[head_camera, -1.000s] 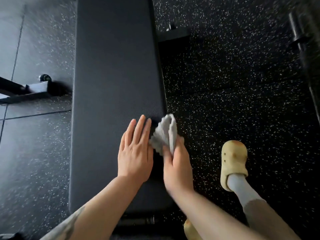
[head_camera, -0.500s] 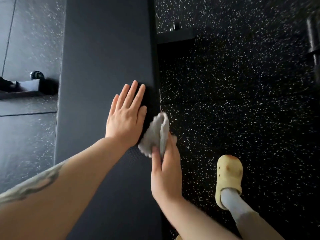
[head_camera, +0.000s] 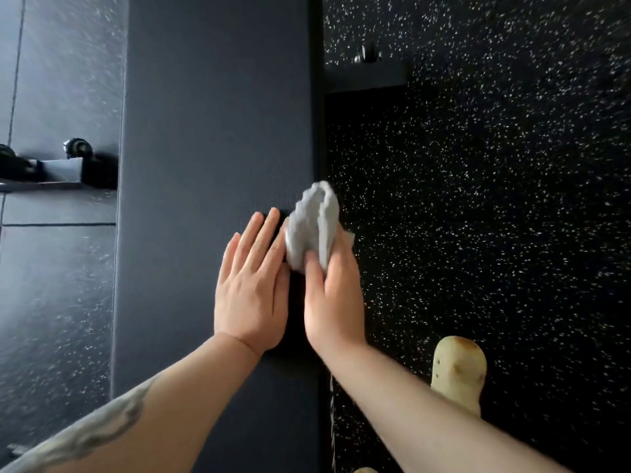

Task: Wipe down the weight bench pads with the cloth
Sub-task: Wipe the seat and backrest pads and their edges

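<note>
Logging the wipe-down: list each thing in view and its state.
Cloth: bunched, gripped at the pad's right edge.
Right hand: grips the cloth.
Left hand: flat on the pad, fingers straight.
Pad: lying flat, dark.
Shoe: worn, on the floor.

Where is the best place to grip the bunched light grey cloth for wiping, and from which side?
Grip the light grey cloth at its near, lower bunch, coming from the person's side, as the right hand does. Its loose folds rise away toward the far end, leaving free fabric to drag along the right edge of the dark padded bench pad.
</note>
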The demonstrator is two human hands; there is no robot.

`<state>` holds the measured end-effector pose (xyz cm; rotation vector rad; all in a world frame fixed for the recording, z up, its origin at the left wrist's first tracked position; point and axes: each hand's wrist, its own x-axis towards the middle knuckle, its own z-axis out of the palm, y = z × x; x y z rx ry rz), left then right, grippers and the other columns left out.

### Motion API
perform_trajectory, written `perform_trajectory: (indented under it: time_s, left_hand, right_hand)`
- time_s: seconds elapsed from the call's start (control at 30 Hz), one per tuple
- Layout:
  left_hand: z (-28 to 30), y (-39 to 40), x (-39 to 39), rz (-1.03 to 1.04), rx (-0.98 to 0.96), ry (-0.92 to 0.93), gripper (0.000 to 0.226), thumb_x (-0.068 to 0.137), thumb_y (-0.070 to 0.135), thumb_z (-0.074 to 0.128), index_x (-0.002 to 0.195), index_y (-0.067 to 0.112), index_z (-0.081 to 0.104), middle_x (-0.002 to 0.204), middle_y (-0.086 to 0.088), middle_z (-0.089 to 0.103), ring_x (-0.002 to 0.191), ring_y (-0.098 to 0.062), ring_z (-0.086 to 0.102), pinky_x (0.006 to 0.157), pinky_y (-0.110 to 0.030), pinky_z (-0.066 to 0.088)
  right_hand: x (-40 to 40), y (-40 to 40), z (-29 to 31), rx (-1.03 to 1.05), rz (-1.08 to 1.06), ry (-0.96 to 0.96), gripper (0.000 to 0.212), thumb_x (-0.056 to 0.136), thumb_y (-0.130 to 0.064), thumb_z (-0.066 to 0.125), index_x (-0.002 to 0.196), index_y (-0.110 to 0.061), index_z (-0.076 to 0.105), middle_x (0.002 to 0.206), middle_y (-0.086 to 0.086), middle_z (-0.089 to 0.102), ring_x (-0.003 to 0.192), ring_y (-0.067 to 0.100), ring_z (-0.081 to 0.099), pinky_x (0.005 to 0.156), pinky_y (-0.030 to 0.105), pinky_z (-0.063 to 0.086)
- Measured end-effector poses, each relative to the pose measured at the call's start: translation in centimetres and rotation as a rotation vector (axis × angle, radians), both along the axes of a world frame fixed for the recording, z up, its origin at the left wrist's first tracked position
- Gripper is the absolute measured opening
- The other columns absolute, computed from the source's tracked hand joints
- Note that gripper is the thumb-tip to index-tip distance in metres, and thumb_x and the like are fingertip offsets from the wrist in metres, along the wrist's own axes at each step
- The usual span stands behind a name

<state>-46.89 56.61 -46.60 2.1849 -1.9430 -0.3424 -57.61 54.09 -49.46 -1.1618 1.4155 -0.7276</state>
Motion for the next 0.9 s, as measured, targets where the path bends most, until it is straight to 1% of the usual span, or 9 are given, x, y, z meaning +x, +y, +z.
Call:
perform_trajectory:
  time_s: [0.07, 0.13, 0.2, 0.3, 0.4, 0.5, 0.63, 0.8, 0.9]
  left_hand:
    - [0.1, -0.2, 0.1, -0.015, 0.008, 0.004, 0.054, 0.093, 0.02, 0.034, 0.146, 0.015, 0.037, 0.155, -0.002, 0.029, 0.146, -0.021, 0.021, 0.116, -0.046, 0.022]
    - [0.2, -0.3, 0.1, -0.031, 0.013, 0.001, 0.054, 0.092, 0.019, 0.036, 0.146, 0.014, 0.037, 0.155, -0.003, 0.029, 0.146, -0.022, 0.02, 0.116, -0.048, 0.022]
    - [0.3, -0.3, 0.1, -0.028, 0.021, 0.007, 0.053, 0.093, 0.02, 0.036, 0.146, 0.014, 0.037, 0.154, -0.004, 0.03, 0.146, -0.023, 0.02, 0.116, -0.048, 0.022]
    - [0.4, -0.3, 0.0, -0.025, 0.025, 0.01, 0.051, 0.094, 0.02, 0.036, 0.145, 0.013, 0.039, 0.154, -0.005, 0.032, 0.146, -0.024, 0.021, 0.115, -0.049, 0.023]
    - [0.5, -0.4, 0.0, -0.036, 0.023, -0.004, 0.05, 0.095, 0.02, 0.035, 0.144, 0.012, 0.041, 0.153, -0.006, 0.033, 0.146, -0.025, 0.022, 0.115, -0.05, 0.023]
    - [0.4, -0.3, 0.1, -0.048, 0.03, -0.004, 0.051, 0.094, 0.02, 0.036, 0.144, 0.012, 0.04, 0.153, -0.007, 0.033, 0.145, -0.027, 0.022, 0.115, -0.05, 0.022]
    - [0.3, -0.6, 0.1, -0.053, 0.029, -0.023, 0.05, 0.092, 0.019, 0.038, 0.141, 0.01, 0.04, 0.153, -0.006, 0.032, 0.145, -0.028, 0.022, 0.116, -0.048, 0.021]
    - [1.1, -0.4, -0.5, -0.026, 0.085, -0.023, 0.054, 0.092, 0.02, 0.038, 0.145, 0.014, 0.037, 0.152, -0.005, 0.033, 0.143, -0.027, 0.027, 0.114, -0.048, 0.025]
    - [2.2, -2.4, 0.5, -0.056, 0.101, -0.006, 0.054, 0.09, 0.023, 0.043, 0.143, 0.021, 0.041, 0.151, -0.001, 0.037, 0.14, -0.024, 0.034, 0.109, -0.044, 0.031]
  right_hand:
    - [-1.5, 4.1, 0.9, 0.011, 0.046, -0.049, 0.059, 0.095, -0.041, 0.036, 0.149, -0.02, 0.031, 0.15, -0.002, 0.039, 0.14, 0.015, 0.034, 0.114, 0.043, 0.031]
    - [-2.0, 4.9, 0.9, 0.045, 0.083, -0.035, 0.061, 0.093, -0.043, 0.036, 0.149, -0.021, 0.031, 0.148, -0.003, 0.04, 0.139, 0.013, 0.036, 0.114, 0.042, 0.032]
    - [-1.1, 1.9, 0.5, 0.073, 0.073, 0.025, 0.064, 0.09, -0.047, 0.033, 0.148, -0.019, 0.033, 0.147, -0.004, 0.042, 0.137, 0.011, 0.038, 0.114, 0.041, 0.032]
    - [0.9, -4.1, 0.4, 0.041, 0.05, 0.078, 0.066, 0.089, -0.053, 0.03, 0.144, -0.017, 0.039, 0.144, -0.002, 0.046, 0.136, 0.017, 0.041, 0.112, 0.04, 0.033]
    - [1.9, -7.8, -0.2, 0.024, 0.0, 0.066, 0.06, 0.092, -0.048, 0.033, 0.141, -0.015, 0.043, 0.14, -0.001, 0.05, 0.131, 0.017, 0.046, 0.11, 0.04, 0.036]
    - [1.6, -5.6, 0.4, 0.036, -0.02, 0.055, 0.06, 0.092, -0.049, 0.033, 0.141, -0.016, 0.041, 0.139, 0.0, 0.051, 0.13, 0.016, 0.047, 0.109, 0.041, 0.038]
    - [0.2, -2.1, 1.3, 0.073, 0.073, 0.064, 0.062, 0.089, -0.047, 0.033, 0.143, -0.018, 0.037, 0.141, -0.001, 0.048, 0.133, 0.016, 0.043, 0.111, 0.041, 0.036]
    - [2.6, -10.4, 1.1, 0.101, 0.081, 0.176, 0.057, 0.092, -0.041, 0.035, 0.14, -0.01, 0.041, 0.142, 0.006, 0.049, 0.134, 0.025, 0.042, 0.111, 0.043, 0.033]
    - [3.6, -16.0, 0.1, 0.033, 0.068, 0.158, 0.062, 0.09, -0.047, 0.031, 0.139, -0.011, 0.044, 0.138, 0.005, 0.052, 0.129, 0.023, 0.046, 0.108, 0.042, 0.037]
